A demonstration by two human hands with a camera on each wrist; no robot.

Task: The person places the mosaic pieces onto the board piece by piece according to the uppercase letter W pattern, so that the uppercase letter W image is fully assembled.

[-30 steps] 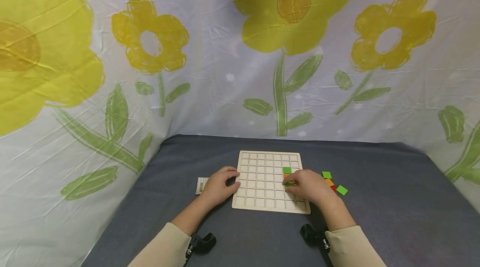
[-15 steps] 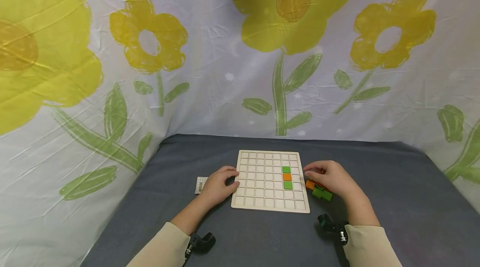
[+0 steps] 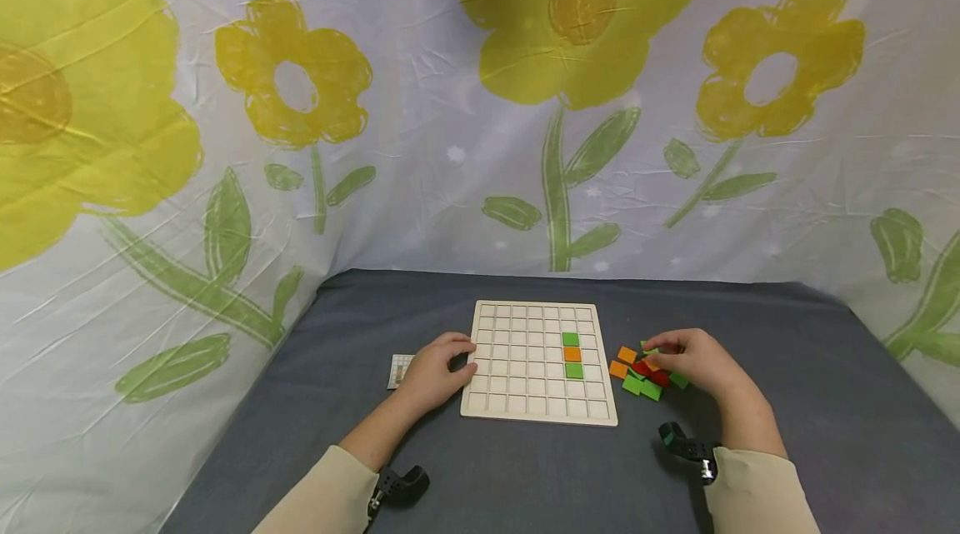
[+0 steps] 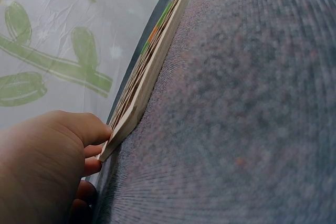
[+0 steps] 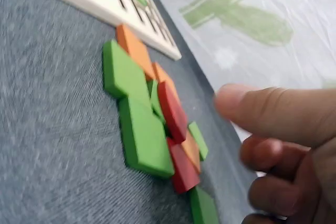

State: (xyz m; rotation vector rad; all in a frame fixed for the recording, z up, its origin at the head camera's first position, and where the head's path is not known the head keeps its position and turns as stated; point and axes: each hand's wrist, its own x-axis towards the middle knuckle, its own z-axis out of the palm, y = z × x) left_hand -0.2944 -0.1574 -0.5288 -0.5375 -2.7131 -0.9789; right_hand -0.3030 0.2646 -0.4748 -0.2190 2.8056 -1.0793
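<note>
A square wooden grid board (image 3: 510,376) lies on the table, with a green tile (image 3: 571,339), an orange tile (image 3: 572,354) and another green tile (image 3: 573,370) stacked in one column toward its right side. My left hand (image 3: 437,369) pinches the board's left edge; in the left wrist view the thumb (image 4: 94,128) lies on that edge. Right of the board is a loose pile of green, orange and red tiles (image 5: 144,135). Over the pile's far right part hovers my right hand (image 3: 697,361), its fingers loosely bent and nothing visible between them.
A small card with a printed grid (image 3: 399,369) lies left of the board, partly covered by my left hand. Dark grey cloth (image 3: 525,476) covers the table. Behind it hangs a white curtain (image 3: 427,184) with yellow flowers.
My right hand has left the lower green tile on the board and moved right, over the tile pile. The left hand stays at the board's edge.
</note>
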